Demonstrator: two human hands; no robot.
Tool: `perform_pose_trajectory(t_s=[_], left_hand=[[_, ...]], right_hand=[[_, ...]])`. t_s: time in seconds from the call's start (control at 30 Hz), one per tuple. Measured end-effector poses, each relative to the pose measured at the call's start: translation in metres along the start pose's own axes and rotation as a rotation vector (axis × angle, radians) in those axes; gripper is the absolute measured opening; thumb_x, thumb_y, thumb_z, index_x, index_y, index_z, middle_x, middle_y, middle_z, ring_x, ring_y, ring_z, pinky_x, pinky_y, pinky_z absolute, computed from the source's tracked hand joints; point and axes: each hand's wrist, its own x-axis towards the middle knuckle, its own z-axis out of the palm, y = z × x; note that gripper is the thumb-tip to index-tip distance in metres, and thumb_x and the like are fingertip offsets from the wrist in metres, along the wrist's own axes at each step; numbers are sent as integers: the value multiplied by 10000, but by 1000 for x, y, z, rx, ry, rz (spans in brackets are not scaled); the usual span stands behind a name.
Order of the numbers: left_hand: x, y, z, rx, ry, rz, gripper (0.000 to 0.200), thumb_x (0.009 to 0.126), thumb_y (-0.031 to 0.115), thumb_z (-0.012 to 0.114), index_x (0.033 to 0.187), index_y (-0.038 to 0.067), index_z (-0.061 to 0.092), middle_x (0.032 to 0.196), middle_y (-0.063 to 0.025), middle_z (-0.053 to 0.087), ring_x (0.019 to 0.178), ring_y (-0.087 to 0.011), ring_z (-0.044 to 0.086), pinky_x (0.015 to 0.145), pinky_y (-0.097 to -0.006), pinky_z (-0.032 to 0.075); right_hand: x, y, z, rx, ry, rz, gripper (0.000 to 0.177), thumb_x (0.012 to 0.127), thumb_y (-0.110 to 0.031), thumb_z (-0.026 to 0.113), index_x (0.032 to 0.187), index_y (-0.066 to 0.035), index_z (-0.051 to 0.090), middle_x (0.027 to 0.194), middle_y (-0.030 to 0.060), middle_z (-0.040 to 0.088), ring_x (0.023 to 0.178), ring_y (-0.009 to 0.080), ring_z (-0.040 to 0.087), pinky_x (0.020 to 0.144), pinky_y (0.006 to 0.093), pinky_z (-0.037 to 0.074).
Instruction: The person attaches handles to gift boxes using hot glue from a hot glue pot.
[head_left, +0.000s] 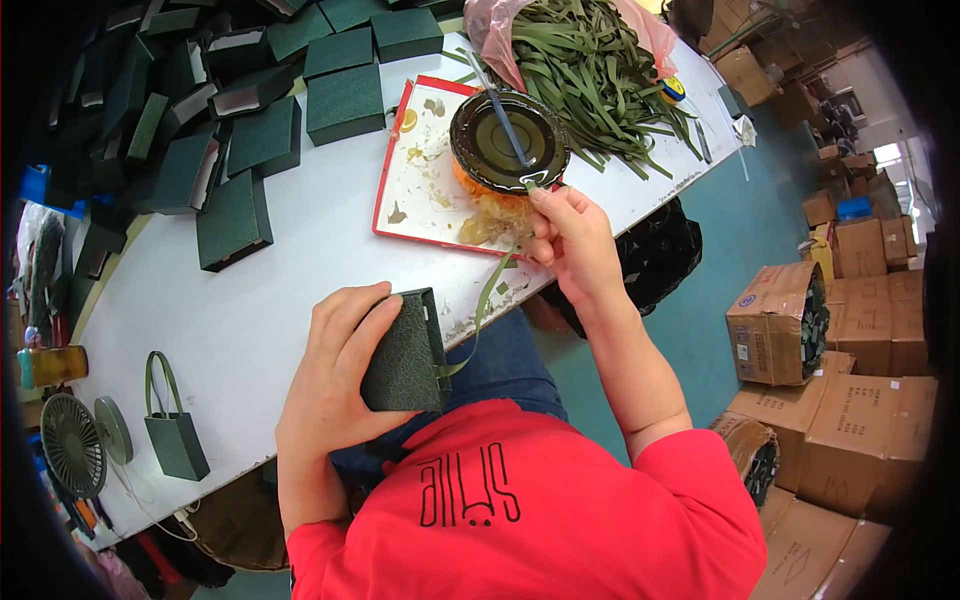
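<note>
My left hand [343, 345] is wrapped around a small dark green box [405, 355] with a crackled surface, near the table's front edge. From its right side a green ribbon strip [484, 315] curves up to my right hand [568, 235]. The fingers of my right hand pinch the ribbon's far end at the near rim of a round pot of glue [500, 135]. A brush [508, 125] leans in the pot, its tip in the dark liquid. Beneath the pot lies a red-edged white tray [400, 200] with dried glue drips.
Many dark green boxes [345, 100] are piled at the back left. A heap of green ribbons [590, 75] spills from a pink plastic bag [490, 40]. One small handled bag [177, 440] stands beside a fan [73, 445] at left. Cardboard cartons [860, 430] fill the right side.
</note>
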Motion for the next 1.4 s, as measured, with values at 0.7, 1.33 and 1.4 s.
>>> perform_pose_trajectory(t_s=[0.7,1.33,1.4], left_hand=[[-1,-3,-8,-266,20,41,998,538,192,904,1403,52,426,1374,-164,518,1233,-398,490,1032,-469,397],[1,-1,-6,-223,-60,85,907,552,153,885,1353,43,473,1339,-168,535,1216,-396,496,1016,-466,412],[1,-2,-4,-190,-67,73,914,549,158,885,1355,44,471,1336,-167,535,1216,-395,495,1016,-463,415]], right_hand=[[-60,-3,48,-343,-539,353,159,910,-140,699,842,-48,589,712,-53,593,647,-13,501,566,171,383],[-50,12,40,-625,-675,230,229,919,-136,633,735,-19,567,652,-37,556,589,23,471,527,211,372],[-46,14,37,-638,-687,250,241,934,-172,638,770,2,605,688,5,623,606,50,518,535,236,414]])
